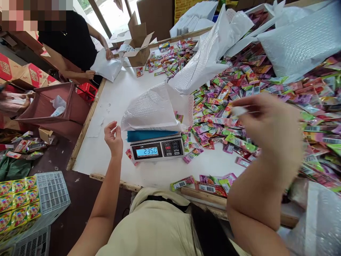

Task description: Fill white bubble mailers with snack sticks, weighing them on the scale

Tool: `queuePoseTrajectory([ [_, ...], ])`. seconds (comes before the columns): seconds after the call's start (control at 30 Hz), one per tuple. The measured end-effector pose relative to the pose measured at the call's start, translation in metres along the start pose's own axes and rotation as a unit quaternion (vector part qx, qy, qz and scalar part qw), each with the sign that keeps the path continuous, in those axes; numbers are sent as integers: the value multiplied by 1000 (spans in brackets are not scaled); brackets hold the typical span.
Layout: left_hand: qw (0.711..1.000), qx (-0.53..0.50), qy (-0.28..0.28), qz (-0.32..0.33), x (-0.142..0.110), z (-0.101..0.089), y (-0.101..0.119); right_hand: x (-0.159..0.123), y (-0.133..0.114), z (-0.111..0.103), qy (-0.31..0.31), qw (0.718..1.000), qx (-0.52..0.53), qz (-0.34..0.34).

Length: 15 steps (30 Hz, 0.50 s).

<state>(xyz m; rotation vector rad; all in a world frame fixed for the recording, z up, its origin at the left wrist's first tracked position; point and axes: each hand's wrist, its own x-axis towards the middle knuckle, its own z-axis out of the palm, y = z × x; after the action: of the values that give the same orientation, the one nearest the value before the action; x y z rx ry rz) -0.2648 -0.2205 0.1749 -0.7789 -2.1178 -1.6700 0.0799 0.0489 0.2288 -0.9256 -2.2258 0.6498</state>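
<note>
My left hand [114, 139] hovers beside the scale, fingers loosely curled with nothing seen in them. A white bubble mailer [149, 110] rests on the blue top of a digital scale [173, 146], its flap spread to the right. The lit display [147, 152] reads 235.0. Over the heap of small colourful snack packets [213, 124], my right hand [262, 124] is raised and blurred by motion. Its fingers pinch a small white piece [239, 111] whose kind I cannot make out.
A co-worker [71, 46] at the table's far left holds another white mailer [106, 65]. Behind the scale lie more bubble mailers [199, 64] and an open cardboard box [137, 49]. A fabric bin [53, 106] and a plastic crate [53, 192] stand left of the table.
</note>
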Motion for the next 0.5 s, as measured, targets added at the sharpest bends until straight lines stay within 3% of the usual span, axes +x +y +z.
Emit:
queuePoseTrajectory([
  [0.1, 1000, 10, -5, 3, -1, 1, 2, 30, -36, 42, -108, 986, 89, -92],
  [0.2, 1000, 3, -6, 3, -1, 2, 4, 53, -54, 83, -200, 963, 72, -166],
  [0.37, 1000, 0, -1, -4, -1, 1, 4, 82, -54, 127, -266, 952, -29, -148],
  [0.5, 1000, 0, 2, -7, -3, -1, 1, 90, -49, 148, -258, 956, -19, -136],
])
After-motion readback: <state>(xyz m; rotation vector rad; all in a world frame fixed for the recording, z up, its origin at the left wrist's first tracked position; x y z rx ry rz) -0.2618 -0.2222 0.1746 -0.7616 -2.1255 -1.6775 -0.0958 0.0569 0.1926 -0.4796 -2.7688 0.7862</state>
